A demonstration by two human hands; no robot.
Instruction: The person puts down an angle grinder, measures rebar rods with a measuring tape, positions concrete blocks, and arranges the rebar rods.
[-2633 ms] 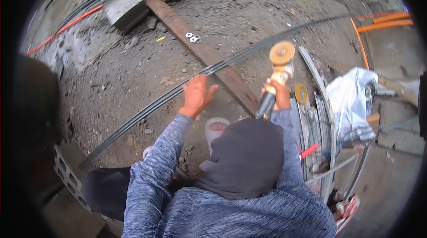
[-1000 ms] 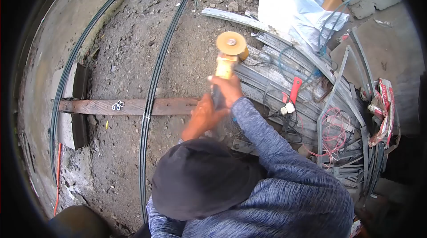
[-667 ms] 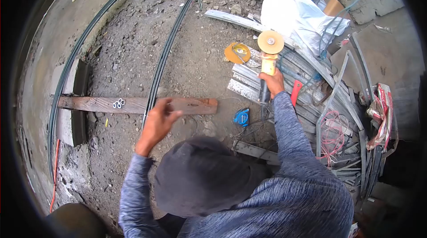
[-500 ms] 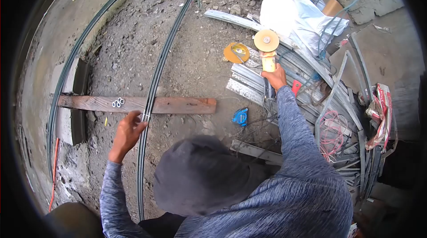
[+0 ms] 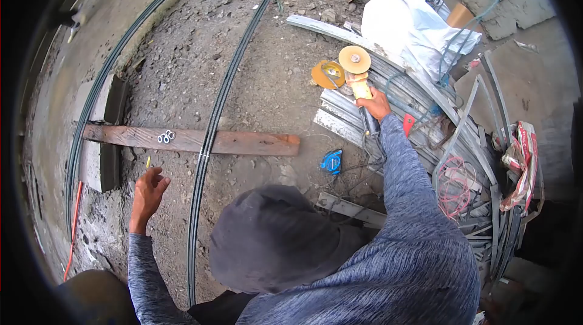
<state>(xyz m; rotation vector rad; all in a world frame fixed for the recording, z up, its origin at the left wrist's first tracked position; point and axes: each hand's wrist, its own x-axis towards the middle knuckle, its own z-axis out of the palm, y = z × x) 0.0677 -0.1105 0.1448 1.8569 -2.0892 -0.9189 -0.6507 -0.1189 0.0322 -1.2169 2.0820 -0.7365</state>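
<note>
My right hand point(image 5: 377, 106) is closed around the body of an angle grinder point(image 5: 359, 85) with a round tan disc. The grinder is over the pile of metal strips, beside an orange disc point(image 5: 323, 75) lying on the ground. My left hand point(image 5: 147, 196) is empty, its fingers loosely bent and apart, just below a small yellow piece point(image 5: 148, 161). Long thin dark bars point(image 5: 212, 119) cross a wooden plank point(image 5: 252, 142), with a pale mark where they pass its lower edge. Several small metal rings point(image 5: 166, 136) lie on the plank.
A blue tape measure point(image 5: 331, 161) lies right of the plank. Concrete blocks point(image 5: 100, 167) stand at its left end, beside more dark bars point(image 5: 112, 54). A white sack point(image 5: 398, 12), metal strips point(image 5: 346, 121), pink wire point(image 5: 456, 185) and a torn bag point(image 5: 521, 167) occupy the right.
My left hand has moved left and down, away from the bars. My right hand still holds the grinder, whose disc has shifted slightly left and tilted.
</note>
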